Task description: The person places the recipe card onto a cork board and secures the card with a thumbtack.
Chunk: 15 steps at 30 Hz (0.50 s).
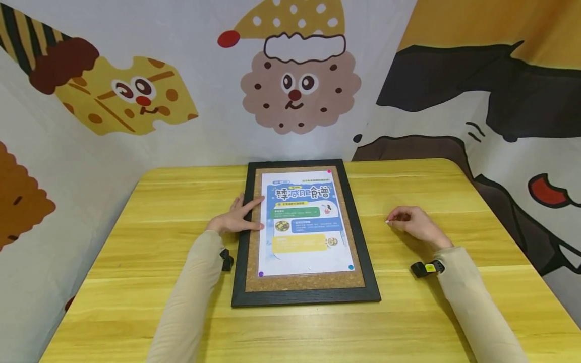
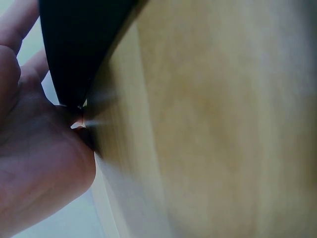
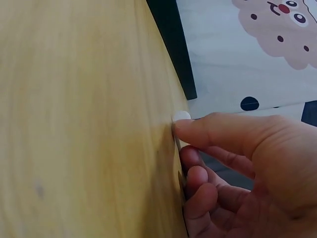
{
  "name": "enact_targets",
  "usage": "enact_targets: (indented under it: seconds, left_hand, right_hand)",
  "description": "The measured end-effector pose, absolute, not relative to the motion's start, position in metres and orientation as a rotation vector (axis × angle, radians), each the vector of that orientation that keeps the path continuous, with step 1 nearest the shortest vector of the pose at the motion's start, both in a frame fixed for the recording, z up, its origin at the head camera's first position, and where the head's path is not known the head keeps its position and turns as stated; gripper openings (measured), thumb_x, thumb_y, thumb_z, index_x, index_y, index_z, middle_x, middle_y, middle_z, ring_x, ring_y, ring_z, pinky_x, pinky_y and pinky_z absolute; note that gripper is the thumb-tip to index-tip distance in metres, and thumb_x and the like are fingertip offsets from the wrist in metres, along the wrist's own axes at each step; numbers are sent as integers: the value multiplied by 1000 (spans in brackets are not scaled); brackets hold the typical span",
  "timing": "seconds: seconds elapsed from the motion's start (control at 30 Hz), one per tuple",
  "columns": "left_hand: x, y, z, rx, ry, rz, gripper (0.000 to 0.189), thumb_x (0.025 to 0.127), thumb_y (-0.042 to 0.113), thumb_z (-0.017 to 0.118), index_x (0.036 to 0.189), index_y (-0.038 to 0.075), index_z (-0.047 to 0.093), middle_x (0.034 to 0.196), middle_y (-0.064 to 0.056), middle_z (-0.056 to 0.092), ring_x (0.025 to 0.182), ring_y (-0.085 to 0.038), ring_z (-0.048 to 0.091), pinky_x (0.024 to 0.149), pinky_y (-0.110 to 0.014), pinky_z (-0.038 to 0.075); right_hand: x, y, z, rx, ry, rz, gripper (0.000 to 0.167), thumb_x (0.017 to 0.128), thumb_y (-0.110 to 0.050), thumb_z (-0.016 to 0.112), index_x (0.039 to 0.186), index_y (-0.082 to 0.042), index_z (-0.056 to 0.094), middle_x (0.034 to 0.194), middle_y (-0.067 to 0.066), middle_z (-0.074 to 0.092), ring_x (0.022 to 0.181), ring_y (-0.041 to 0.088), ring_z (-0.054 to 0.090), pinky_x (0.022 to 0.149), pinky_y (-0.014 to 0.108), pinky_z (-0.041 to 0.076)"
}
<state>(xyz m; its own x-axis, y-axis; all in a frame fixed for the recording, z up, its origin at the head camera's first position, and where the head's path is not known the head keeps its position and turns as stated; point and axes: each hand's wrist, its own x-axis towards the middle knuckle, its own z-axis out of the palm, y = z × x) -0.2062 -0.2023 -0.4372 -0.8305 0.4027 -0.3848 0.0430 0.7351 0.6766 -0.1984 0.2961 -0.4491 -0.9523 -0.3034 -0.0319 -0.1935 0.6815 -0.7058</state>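
A cork board (image 1: 306, 283) in a black frame (image 1: 306, 296) lies on the table, with a printed poster (image 1: 299, 194) on it. Round-headed thumbtacks mark three poster corners: pinkish red (image 1: 329, 171) at upper right, purple (image 1: 260, 274) at lower left, blue (image 1: 351, 267) at lower right. My left hand (image 1: 233, 219) reaches over the frame's left side, fingers spread, two fingertips on the poster's left edge. Right of the board, my right hand (image 1: 417, 223) pinches a white thumbtack (image 3: 182, 115) between thumb and fingertips, close to the tabletop; its point is hidden.
The yellow wood-grain table (image 1: 308, 333) extends on both sides of the board. Behind it hangs a cloth (image 1: 218, 146) printed with cartoon figures, near the board's far edge. Both wrists wear a black camera, the right one (image 1: 426, 268) close over the table.
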Motion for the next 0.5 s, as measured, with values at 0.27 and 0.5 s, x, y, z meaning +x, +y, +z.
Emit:
enact_targets:
  seconds: [0.27, 0.5]
  left_hand:
    - [-206, -203, -436, 340, 2418, 920, 90, 90, 38, 67, 157, 24, 9, 153, -24, -26, 139, -41, -23, 102, -73, 0]
    - [-206, -202, -436, 336, 2421, 911, 90, 90, 39, 67, 157, 24, 9, 153, -24, -26, 140, -41, -22, 102, -73, 0]
  right_hand:
    - [-202, 285, -448, -430, 2655, -1246, 13, 92, -10, 66, 99, 1, 65, 92, 13, 66, 73, 16, 57, 60, 27, 47]
    - [-206, 269, -443, -409, 2584, -1374, 14, 89, -3, 66, 98, 8, 62, 93, 19, 66, 76, 15, 62, 63, 26, 52]
